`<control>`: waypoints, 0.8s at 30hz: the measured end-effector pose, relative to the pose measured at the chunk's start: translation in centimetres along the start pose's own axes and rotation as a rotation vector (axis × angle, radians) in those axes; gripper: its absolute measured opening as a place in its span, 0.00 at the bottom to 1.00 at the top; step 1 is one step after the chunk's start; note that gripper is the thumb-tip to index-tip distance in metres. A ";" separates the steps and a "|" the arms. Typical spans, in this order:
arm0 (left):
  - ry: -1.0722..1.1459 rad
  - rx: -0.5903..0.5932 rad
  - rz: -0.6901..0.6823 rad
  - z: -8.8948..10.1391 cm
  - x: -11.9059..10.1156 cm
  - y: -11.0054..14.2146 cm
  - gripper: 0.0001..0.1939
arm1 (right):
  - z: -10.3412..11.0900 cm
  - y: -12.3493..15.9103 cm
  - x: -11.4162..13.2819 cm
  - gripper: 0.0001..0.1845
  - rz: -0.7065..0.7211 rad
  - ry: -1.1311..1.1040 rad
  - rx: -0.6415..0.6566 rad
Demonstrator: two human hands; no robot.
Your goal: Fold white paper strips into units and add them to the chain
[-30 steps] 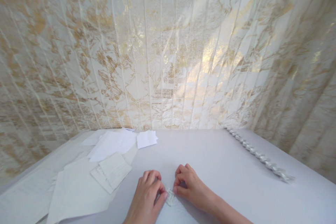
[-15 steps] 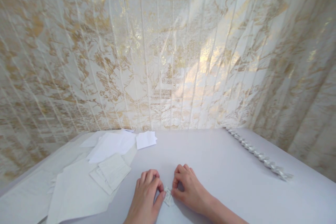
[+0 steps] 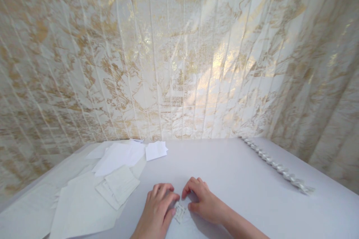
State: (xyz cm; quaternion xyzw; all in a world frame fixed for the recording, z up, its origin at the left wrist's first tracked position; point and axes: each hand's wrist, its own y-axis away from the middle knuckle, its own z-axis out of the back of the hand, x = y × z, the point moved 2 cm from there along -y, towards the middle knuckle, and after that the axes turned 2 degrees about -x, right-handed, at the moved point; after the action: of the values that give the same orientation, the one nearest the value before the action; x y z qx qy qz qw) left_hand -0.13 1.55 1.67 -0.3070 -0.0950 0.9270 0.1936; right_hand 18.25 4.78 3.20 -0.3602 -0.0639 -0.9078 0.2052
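**Loosening around a small folded piece (image 3: 180,213)**

Loose sheets (image 3: 81,203) cover the tabletop (image 3: 238,171) along its left edge and back toward the far left corner, with folded slips (image 3: 122,183) on top and a white folded paper (image 3: 156,151) near the far edge. The left hand (image 3: 159,206) is half open, thumb and forefinger parted; the thumb seems to touch the piece's left side, and nothing is gripped. Midway across the tabletop, toward the near edge (itself out of view), lies the piece. Half a second ago both hands had fingertips at its sides; now it shows more fully, which reads as a release in the handling. It is small and pale, turned cornerwise, with dark markings and what may be interlocked folds; finer detail is blurred. The right hand (image 3: 204,202) is curled but open, thumb and forefinger spread just beside the piece, holding nothing. Farther right, a silvery zigzag strip (image 3: 276,166) runs from the far edge toward the right edge.
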 end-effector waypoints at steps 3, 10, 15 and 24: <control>0.016 0.001 -0.022 0.3 0.1 0.1 0.10 | 0.2 0.2 0.0 0.19 0.012 -0.030 0.024; 0.462 0.042 0.146 0.4 0.7 -0.1 0.06 | -1.3 0.8 1.4 0.14 0.081 -0.148 -0.084; 0.373 0.005 0.183 0.3 0.2 0.2 0.02 | -1.7 1.0 1.8 0.12 0.275 0.129 -0.164; -0.060 0.092 0.037 0.2 -0.7 0.1 0.04 | -2.4 1.2 1.5 0.07 0.441 0.532 -0.081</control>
State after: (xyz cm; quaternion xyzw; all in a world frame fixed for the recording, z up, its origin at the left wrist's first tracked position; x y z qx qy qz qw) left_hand 0.24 1.11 2.14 -0.2716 -0.0522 0.9425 0.1875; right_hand 16.25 2.62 2.36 -0.1241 0.1072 -0.9055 0.3913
